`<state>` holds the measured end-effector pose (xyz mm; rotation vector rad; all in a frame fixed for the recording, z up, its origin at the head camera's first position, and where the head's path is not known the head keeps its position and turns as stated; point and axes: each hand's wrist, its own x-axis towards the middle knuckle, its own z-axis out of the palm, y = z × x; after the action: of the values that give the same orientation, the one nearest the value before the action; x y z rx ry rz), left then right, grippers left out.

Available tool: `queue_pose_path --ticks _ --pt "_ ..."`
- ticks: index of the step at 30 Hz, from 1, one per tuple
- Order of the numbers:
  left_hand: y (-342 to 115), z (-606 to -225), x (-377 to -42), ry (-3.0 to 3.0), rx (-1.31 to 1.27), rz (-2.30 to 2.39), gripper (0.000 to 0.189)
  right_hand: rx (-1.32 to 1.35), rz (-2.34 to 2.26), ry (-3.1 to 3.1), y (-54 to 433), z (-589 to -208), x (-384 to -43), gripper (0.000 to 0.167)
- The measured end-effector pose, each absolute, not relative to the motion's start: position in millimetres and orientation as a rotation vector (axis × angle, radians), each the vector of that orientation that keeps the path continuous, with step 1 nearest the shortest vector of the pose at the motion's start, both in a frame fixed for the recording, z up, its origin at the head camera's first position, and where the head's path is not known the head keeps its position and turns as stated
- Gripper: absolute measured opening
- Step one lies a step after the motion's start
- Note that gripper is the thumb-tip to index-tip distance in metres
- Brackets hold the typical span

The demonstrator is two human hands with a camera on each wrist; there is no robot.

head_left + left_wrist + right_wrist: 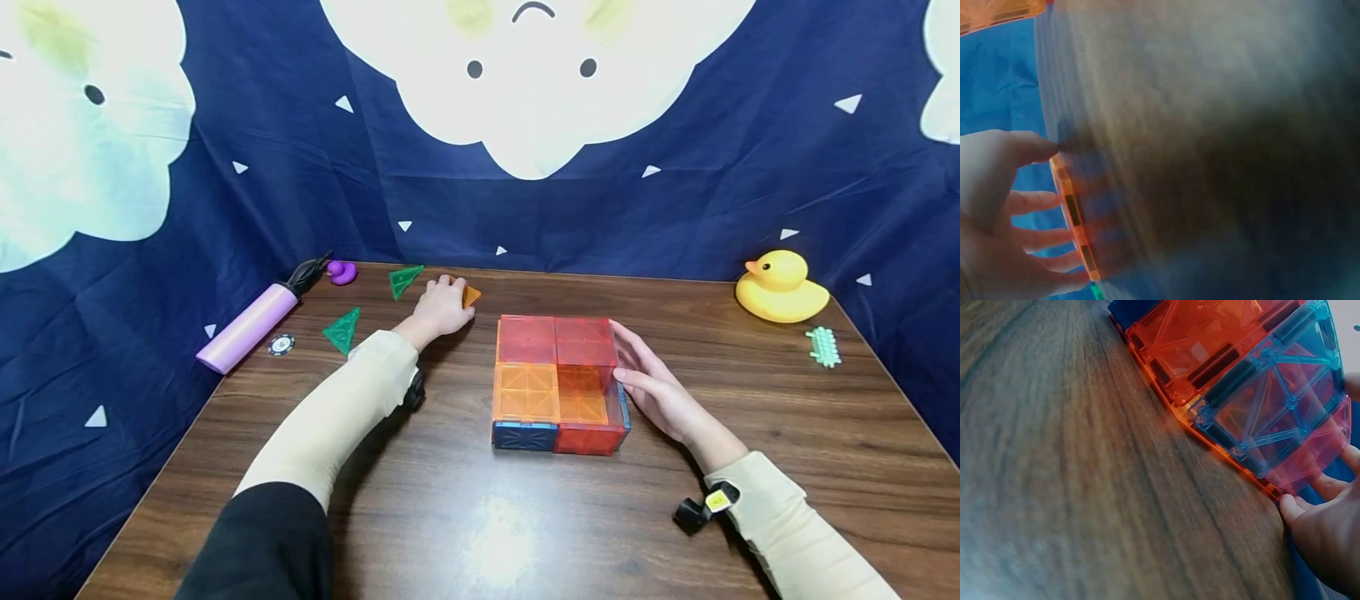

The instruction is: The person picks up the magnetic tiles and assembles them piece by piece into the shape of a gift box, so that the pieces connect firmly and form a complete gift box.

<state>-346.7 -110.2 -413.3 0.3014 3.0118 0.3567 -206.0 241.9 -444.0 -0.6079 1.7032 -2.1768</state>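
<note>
At the back left of the table, my left hand (442, 307) holds an orange magnetic tile (471, 296) by its edge. The left wrist view shows the thumb at one end of that orange tile (1072, 206) and the fingers spread along it. A low box built of magnetic tiles (527, 393), in clear red, orange and blue, stands mid-table with part of its top uncovered. My right hand (660, 398) rests against its right side, fingers fairly straight. In the right wrist view, fingertips touch a pinkish red tile (1316, 450) beside a blue tile (1279, 394).
Two green triangular tiles (342, 331) lie left of my left hand. Farther left are a poker chip (282, 344), a lilac hand pump (251, 327) and a small purple duck (342, 272). A yellow duck (782, 287) and a mint-green piece (824, 347) sit at the right, before a blue cloth.
</note>
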Motion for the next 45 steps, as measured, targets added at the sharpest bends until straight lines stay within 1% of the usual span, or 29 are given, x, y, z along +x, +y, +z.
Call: queue_pose_path --ticks 7,13,16,19,23,29,34,39,45 --pt "-109.2 -415.2 -349.2 3.052 0.315 0.323 0.049 -0.599 -2.182 1.702 242.6 -443.2 -205.9 0.071" --pt "-112.2 -415.9 -349.6 3.085 0.332 0.359 0.051 -0.602 -2.185 1.7 242.6 -444.4 -205.0 0.07" --pt "-111.9 -410.1 -347.5 3.117 0.37 0.434 0.052 -0.594 -2.185 1.7 242.3 -444.5 -204.9 0.07" --pt "-109.1 -399.1 -343.2 3.155 0.499 0.52 0.051 -0.591 -2.189 1.698 241.9 -444.3 -204.9 0.07" --pt "-99.2 -378.9 -330.4 3.138 0.757 0.626 0.05 -0.582 -2.191 1.709 241.4 -443.0 -204.5 0.07" --pt "-74.6 -357.1 -300.4 3.031 1.138 0.628 0.047 -0.572 -2.196 1.718 239.8 -442.9 -205.1 0.067" --pt "-51.5 -343.7 -267.2 2.923 1.362 0.611 0.049 -0.572 -2.222 1.684 239.2 -443.4 -206.0 0.061" --pt "-32.2 -336.0 -233.9 2.818 1.56 0.582 0.05 -0.561 -2.228 1.682 239.2 -442.8 -206.5 0.058" --pt "-13.0 -339.0 -202.5 2.707 1.764 0.477 0.049 -0.568 -2.219 1.695 239.2 -442.6 -207.2 0.058"
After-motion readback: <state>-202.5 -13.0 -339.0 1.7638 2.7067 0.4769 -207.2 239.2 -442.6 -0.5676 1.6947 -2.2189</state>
